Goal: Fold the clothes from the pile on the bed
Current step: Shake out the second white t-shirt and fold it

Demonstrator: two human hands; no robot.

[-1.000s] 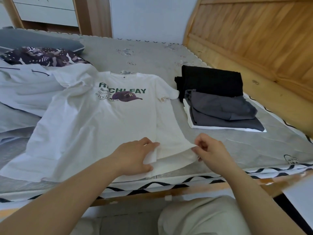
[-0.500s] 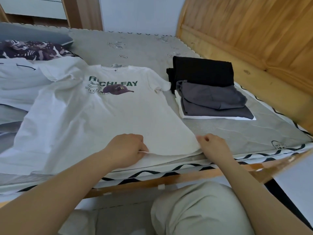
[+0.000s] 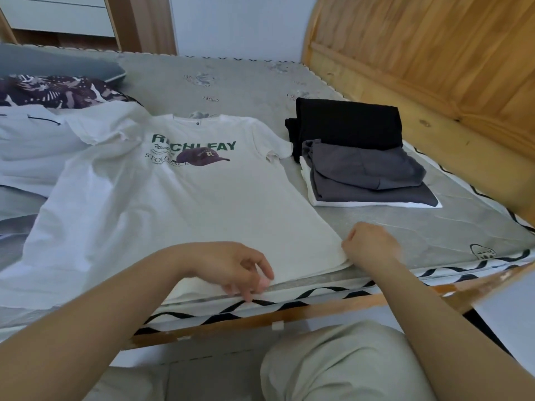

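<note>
A white T-shirt point(image 3: 179, 204) with green lettering and a purple cap print lies face up, spread flat on the grey mattress point(image 3: 231, 82). My right hand point(image 3: 370, 246) pinches the shirt's lower right hem corner. My left hand point(image 3: 234, 267) hovers over the bottom hem near the mattress edge, fingers apart and curled, holding nothing. At the left lies the unfolded pile: a white garment point(image 3: 31, 146) and a dark patterned one point(image 3: 55, 91).
A stack of folded clothes sits right of the shirt: a black piece point(image 3: 347, 123), grey pieces point(image 3: 364, 175) and a white one underneath. A wooden headboard point(image 3: 434, 53) rises along the right. A grey pillow point(image 3: 58, 63) lies at the far left. My knees are below the bed's wooden edge point(image 3: 260, 316).
The shirt's lower right part, lifted a second ago, now lies flat. My left hand has let go of the hem and lifted off it; my right hand still holds the corner.
</note>
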